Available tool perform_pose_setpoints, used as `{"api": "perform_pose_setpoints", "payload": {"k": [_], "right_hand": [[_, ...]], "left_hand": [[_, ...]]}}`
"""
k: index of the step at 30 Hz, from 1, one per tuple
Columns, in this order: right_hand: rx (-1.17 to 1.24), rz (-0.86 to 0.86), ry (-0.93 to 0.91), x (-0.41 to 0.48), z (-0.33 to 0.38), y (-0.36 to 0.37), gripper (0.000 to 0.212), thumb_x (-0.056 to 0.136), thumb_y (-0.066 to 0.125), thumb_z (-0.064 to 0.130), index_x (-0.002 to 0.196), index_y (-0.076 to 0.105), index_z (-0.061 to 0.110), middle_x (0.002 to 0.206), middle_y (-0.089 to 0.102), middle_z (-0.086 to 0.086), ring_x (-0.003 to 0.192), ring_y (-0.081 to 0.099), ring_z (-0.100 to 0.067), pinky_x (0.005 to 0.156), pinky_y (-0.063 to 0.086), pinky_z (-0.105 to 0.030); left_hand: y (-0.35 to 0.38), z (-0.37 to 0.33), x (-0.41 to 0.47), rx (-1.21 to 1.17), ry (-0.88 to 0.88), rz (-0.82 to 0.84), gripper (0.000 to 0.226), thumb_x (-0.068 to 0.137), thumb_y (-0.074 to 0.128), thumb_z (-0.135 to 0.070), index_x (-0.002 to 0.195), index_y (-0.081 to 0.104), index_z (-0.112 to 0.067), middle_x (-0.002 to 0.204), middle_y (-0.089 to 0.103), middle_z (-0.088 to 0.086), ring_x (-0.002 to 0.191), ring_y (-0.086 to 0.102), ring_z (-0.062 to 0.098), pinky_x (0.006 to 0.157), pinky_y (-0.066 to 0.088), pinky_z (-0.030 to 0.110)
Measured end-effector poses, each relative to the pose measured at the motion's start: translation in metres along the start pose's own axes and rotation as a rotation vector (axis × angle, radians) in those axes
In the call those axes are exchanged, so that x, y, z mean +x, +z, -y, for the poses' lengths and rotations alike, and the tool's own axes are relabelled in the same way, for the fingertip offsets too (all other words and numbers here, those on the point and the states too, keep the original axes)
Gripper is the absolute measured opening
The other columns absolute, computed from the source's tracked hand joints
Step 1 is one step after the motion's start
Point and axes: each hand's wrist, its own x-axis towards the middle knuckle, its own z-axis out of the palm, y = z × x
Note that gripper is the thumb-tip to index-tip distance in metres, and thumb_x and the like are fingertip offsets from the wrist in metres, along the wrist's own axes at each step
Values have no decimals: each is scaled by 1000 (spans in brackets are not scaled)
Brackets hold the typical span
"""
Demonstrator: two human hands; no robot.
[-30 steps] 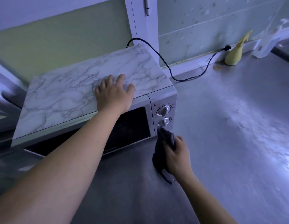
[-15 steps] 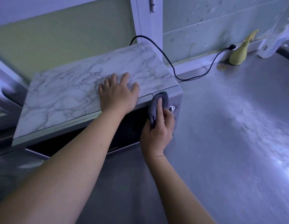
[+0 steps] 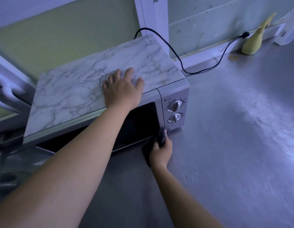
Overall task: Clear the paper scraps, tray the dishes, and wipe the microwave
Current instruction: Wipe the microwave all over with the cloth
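A microwave point(image 3: 87, 89) with a marble-patterned top, a dark glass door and two silver dials stands on a steel counter. My left hand point(image 3: 123, 89) lies flat on its top near the front edge, fingers spread. My right hand point(image 3: 161, 152) grips a dark grey cloth point(image 3: 162, 135) and holds it against the bottom right corner of the microwave's front, below the lower dial. Part of the cloth hangs down to the left of that hand.
The steel counter point(image 3: 233, 145) stretches out to the right. A black power cord point(image 3: 200, 71) runs from behind the microwave to the back wall. A yellow spray bottle point(image 3: 253, 43) and a white object point(image 3: 287, 35) stand at the back right. A small ring point(image 3: 233, 57) lies near them.
My right hand has slid the cloth down from the top of the control panel to its bottom corner. My left hand has stayed on the microwave's top.
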Motion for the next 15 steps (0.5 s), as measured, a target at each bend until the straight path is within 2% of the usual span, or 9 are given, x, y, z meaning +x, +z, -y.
{"api": "perform_pose_setpoints", "payload": {"k": [2,3,5,6,7,9,10,13,15], "right_hand": [[123,87,286,2,5,-9,4,88,60,5,90,63,7,82,59,-9,81,53,-19,68,43,-29],[123,133,336,-1,5,-14,7,88,61,4,82,59,7,75,56,-9,76,51,-19,65,43,-30],[106,177,264,-14,1,-22,14,88,61,4,76,56,9,72,55,-7,74,50,-19,64,42,-31],[130,160,176,-23,3,-24,11,88,62,4,80,59,10,76,57,-4,74,53,-18,66,43,-28],[146,128,74,-32,8,-26,12,88,62,5,92,68,14,83,59,1,77,57,-13,70,45,-22],[160,34,-163,-33,16,-22,46,87,60,1,125,69,25,100,56,8,86,60,5,79,41,-5],[141,-7,-283,-29,22,-19,55,85,57,-3,133,64,23,104,54,9,91,59,4,84,39,-2],[34,-61,-507,-13,26,-6,64,77,55,-17,135,61,10,110,54,-3,101,58,-16,96,42,-16],[-25,-78,-486,-10,15,1,65,75,53,-22,134,60,4,113,57,-13,104,59,-26,97,42,-19]], "left_hand": [[-1,-1,0,-3,-4,1,53,97,28,-59,144,38,-37,150,40,6,142,28,29,117,19,49],[-1,-1,0,-4,-5,0,52,96,28,-58,143,39,-37,148,41,5,141,29,29,116,20,49],[-1,-1,0,-6,-4,-5,52,96,29,-58,142,40,-37,147,42,5,140,31,29,116,21,49],[-1,-1,0,-7,-3,-8,52,96,29,-58,143,40,-37,147,42,5,140,31,29,116,21,49],[0,0,1,-8,-3,-9,53,96,29,-58,143,39,-37,148,42,5,140,30,29,116,21,49],[0,0,1,-8,-3,-10,53,96,28,-59,143,39,-37,148,42,5,141,30,29,116,21,49],[0,0,1,-9,-2,-11,53,95,28,-59,143,39,-38,147,42,5,140,30,29,116,21,49],[0,0,1,-12,-1,-11,54,96,28,-59,144,39,-37,148,41,5,141,30,29,116,20,49],[0,0,1,-11,-3,-9,54,96,28,-59,145,38,-38,151,39,5,142,28,29,117,19,49]]}}
